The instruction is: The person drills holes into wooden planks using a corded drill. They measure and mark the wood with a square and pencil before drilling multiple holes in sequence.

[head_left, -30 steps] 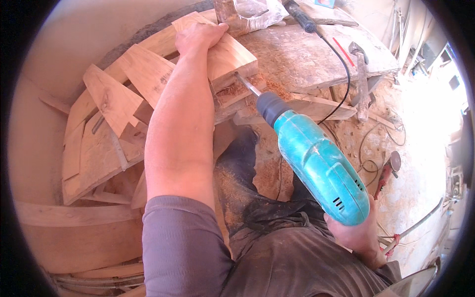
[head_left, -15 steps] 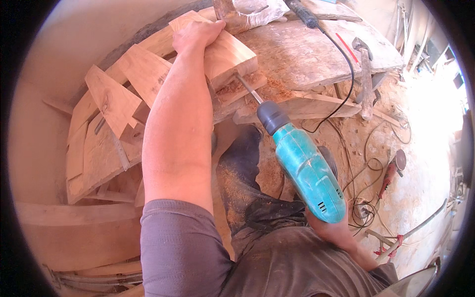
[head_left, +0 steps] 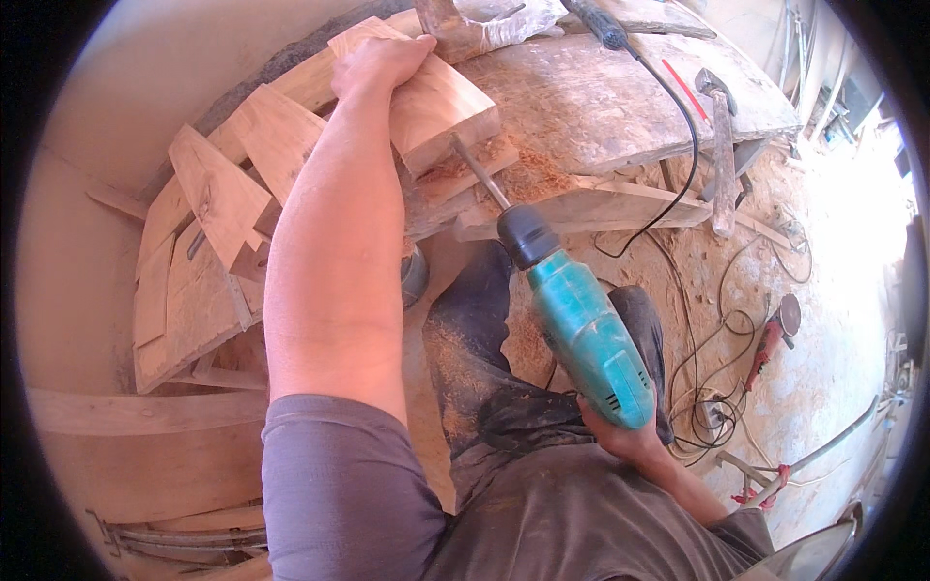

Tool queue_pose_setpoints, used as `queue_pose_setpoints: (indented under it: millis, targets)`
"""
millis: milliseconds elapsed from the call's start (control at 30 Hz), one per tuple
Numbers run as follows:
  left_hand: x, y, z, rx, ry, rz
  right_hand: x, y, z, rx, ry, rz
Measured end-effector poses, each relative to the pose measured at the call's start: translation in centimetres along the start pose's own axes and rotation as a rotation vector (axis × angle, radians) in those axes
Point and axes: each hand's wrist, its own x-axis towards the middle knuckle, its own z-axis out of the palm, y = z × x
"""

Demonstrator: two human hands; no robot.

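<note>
A thick wooden board [head_left: 441,102] lies at the front of the workbench, its end face toward me. My left hand [head_left: 376,66] presses on the far part of the board, fingers wrapped over its edge. In my right hand [head_left: 620,436] is a teal power drill [head_left: 591,324] with a black chuck, gripped at the rear; the handle is mostly hidden beneath the body. The drill bit [head_left: 481,174] points away from me, and its tip meets the board's end face. How deep the tip sits I cannot tell. Sawdust [head_left: 542,174] lies beside the board.
Other cut boards [head_left: 218,189] lean on the bench at left. A hammer [head_left: 719,155] hangs over the workbench [head_left: 591,92] at right, near a black-handled corded tool [head_left: 596,24]. On the dusty floor lie a red angle grinder [head_left: 773,339] and tangled cables [head_left: 712,412].
The drill and my right hand have shifted a little to the left, and the drill's rear has swung left. My left hand stays on the board.
</note>
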Motion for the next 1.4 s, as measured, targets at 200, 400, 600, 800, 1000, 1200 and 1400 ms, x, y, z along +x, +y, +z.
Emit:
queue_pose_setpoints:
  millis: [200,400,600,800,1000,1200,1400]
  targets:
    - [1.0,-0.2,0.2,0.007,-0.018,-0.002,0.3,1.3,1.0,-0.023,0.024,-0.091]
    - [1.6,-0.4,0.7,0.015,0.002,-0.006,0.3,2.7,1.6,-0.027,0.013,-0.118]
    - [0.5,-0.2,0.1,0.033,0.010,0.009,-0.9,2.2,2.1,0.126,0.001,0.067]
    - [-0.6,0.3,-0.3,0.031,0.010,0.004,-2.0,-0.7,0.5,-0.077,0.028,-0.009]
    - [0.0,-0.3,-0.1,0.074,0.004,0.054,-1.3,-2.9,0.0,-0.052,0.060,0.038]
    - [-2.7,0.8,-1.7,0.115,-0.022,0.056,-1.2,-5.4,-1.0,0.079,0.091,0.263]
    - [-2.9,0.8,-1.6,0.101,-0.002,0.001,-2.3,-6.4,-3.1,0.023,-0.062,0.290]
